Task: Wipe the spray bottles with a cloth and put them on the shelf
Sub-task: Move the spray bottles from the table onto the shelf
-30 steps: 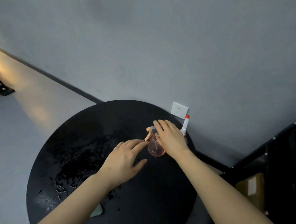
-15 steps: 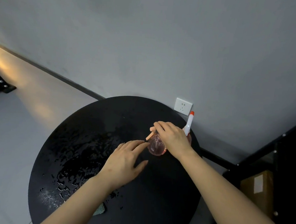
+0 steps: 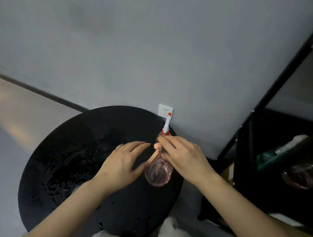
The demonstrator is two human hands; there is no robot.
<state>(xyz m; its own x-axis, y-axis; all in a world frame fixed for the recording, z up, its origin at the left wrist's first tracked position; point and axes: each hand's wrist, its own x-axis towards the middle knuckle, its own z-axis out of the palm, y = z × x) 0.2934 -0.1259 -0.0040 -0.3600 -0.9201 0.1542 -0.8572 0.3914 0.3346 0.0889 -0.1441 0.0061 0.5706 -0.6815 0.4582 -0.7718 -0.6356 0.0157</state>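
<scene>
A clear pink spray bottle (image 3: 157,173) is over the right side of the round black table (image 3: 76,150), its round body tipped toward me. My right hand (image 3: 184,156) is closed over its top and trigger. My left hand (image 3: 121,164) hovers flat just left of it, fingers spread, thumb right beside the bottle's side. A second spray bottle (image 3: 166,124) with a white and red nozzle stands behind my right hand at the table's far edge. The black shelf (image 3: 274,89) rises at the right. I see no cloth.
Water drops cover the left half of the table. On the shelf lie a green bottle (image 3: 270,160) and another pink bottle (image 3: 302,176). A cardboard box (image 3: 228,172) sits low beside the shelf. A white wall socket (image 3: 165,110) is behind the table.
My right hand has raised and tipped the pink bottle toward me. My left hand has stayed open beside it. My view has swung right, showing more of the shelf.
</scene>
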